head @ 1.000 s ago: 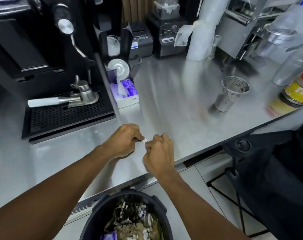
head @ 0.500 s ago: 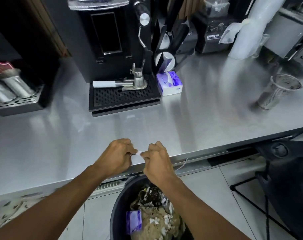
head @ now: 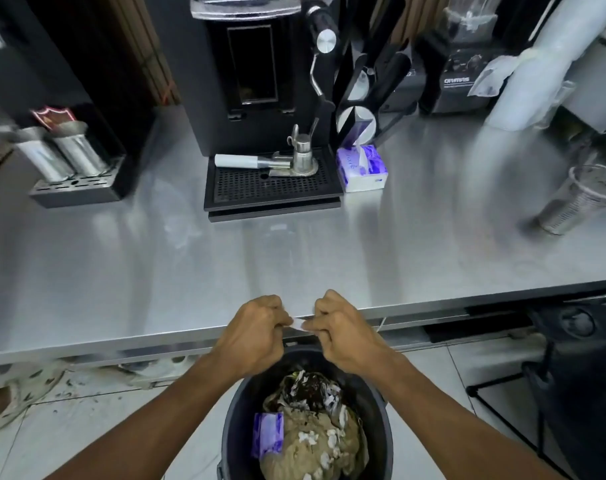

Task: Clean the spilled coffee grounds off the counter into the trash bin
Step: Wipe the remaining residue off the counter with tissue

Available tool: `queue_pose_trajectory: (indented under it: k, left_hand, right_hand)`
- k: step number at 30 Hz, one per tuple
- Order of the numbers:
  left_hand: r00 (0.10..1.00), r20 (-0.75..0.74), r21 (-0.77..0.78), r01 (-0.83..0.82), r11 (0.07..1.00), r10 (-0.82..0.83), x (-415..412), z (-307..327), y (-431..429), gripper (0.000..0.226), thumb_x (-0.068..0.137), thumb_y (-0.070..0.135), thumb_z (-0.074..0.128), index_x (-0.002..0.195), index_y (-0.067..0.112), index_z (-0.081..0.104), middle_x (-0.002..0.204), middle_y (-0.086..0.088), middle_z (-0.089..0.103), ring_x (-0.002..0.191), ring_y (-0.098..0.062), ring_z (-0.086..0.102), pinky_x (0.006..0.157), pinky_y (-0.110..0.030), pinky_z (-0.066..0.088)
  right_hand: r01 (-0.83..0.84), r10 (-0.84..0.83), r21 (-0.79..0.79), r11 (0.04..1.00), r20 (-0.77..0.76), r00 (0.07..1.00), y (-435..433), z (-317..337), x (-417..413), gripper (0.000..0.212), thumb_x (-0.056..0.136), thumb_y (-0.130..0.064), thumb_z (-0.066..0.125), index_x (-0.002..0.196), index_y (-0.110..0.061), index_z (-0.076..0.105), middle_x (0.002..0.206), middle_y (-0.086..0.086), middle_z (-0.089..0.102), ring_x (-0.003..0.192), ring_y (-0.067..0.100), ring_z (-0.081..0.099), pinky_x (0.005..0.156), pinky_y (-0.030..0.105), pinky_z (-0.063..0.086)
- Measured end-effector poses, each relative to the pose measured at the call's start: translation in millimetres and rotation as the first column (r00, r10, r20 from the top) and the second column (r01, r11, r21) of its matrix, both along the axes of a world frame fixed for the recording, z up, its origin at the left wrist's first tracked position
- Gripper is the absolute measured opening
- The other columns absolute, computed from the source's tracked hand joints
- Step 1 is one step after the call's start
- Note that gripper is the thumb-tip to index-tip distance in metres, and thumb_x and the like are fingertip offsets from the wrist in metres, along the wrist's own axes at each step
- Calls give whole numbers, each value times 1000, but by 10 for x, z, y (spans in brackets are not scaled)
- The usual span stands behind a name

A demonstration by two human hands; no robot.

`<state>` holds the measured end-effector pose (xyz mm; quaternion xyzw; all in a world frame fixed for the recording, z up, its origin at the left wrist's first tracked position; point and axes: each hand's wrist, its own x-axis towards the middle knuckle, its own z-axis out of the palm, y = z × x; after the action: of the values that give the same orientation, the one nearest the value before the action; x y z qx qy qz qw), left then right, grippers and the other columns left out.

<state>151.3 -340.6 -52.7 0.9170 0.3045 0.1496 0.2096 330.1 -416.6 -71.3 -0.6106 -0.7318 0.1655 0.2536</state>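
One trash bin (head: 233, 424) stands on the floor at 6 o'clock, just under the edge of the one steel counter (head: 294, 258). It holds a brown heap, one purple wrapper (head: 268, 434) and dark bits (head: 312, 382); whether those are coffee grounds cannot be told. Its far rim is hidden behind the hands and its near rim is cut off by the bottom edge.

Above it are two hands. The left hand (head: 256, 336) and the right hand (head: 343, 332) have their fingers curled, and each pinches an end of one white scrap (head: 298, 322), which is mostly hidden in the fingers.

On the counter at 12 o'clock are one coffee machine (head: 253, 64) with one drip tray (head: 270, 190), and one tissue box (head: 362, 168) just beside the tray. Two steel cups (head: 69, 154) stand at 10 o'clock. One mesh cup (head: 578, 202) at 3 o'clock is blurred and cut off by the edge.
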Motion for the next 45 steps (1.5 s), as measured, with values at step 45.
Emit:
queue_pose_trajectory:
  k: [45]
  left_hand:
    - [933, -218, 433, 356, 828, -287, 2086, -108, 1420, 15, 89, 10, 58, 84, 20, 69, 86, 10, 63, 93, -17, 42, 74, -32, 39]
  right_hand:
    - [836, -835, -13, 548, 49, 548, 933, 66, 1100, 15, 87, -18, 63, 90, -19, 77, 83, 4, 69, 93, 25, 52, 78, 38, 38]
